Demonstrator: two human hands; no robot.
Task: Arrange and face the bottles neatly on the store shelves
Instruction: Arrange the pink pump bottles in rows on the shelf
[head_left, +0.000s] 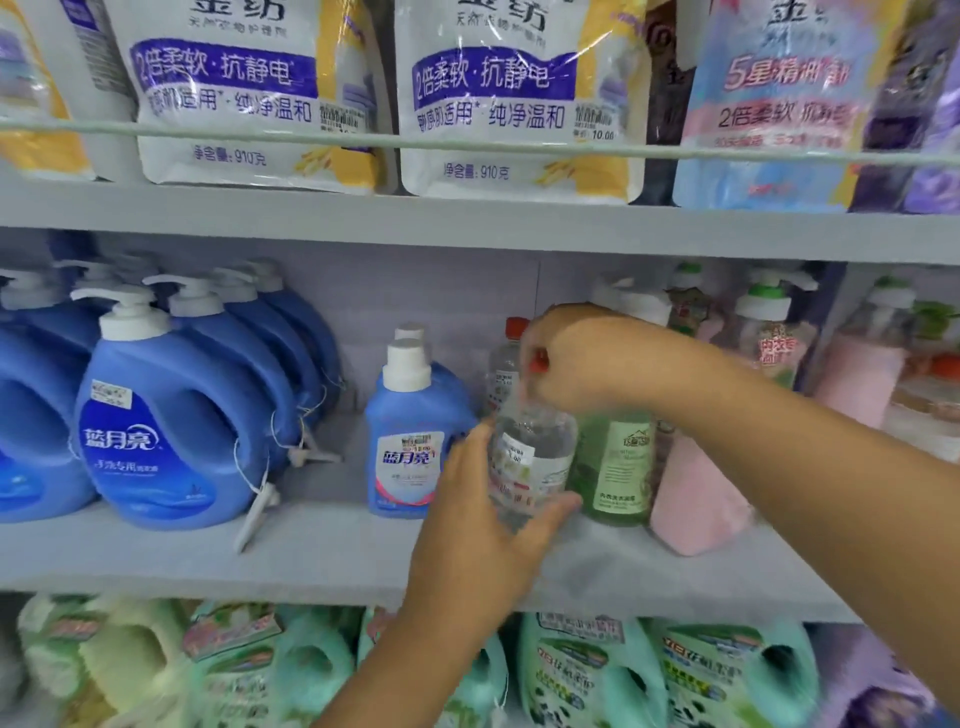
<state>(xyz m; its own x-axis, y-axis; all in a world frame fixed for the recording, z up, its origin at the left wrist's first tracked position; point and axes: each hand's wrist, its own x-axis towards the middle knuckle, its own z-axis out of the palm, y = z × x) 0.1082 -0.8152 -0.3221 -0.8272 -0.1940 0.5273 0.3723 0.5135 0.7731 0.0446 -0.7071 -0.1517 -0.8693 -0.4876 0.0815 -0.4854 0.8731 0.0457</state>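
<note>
- At frame centre, our left hand (485, 512) cups the clear bottle (532, 457); our right hand (582, 358) pinches its red cap (540, 360).
- Next, we judge: turn label outward, beside the small blue bottle (410, 441).

Blue jug (166, 431) reads 蓝月亮; pouch (260, 93) seemingly 910克.

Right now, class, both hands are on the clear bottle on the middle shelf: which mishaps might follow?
1. The clear bottle is wedged between the small blue detergent bottle and the green bottle; turning it could knock either over.
2. The right hand grips only its red cap while the left hand holds the body, so the cap might loosen.
3. The right forearm crosses the pink bottle and could nudge it.
</note>
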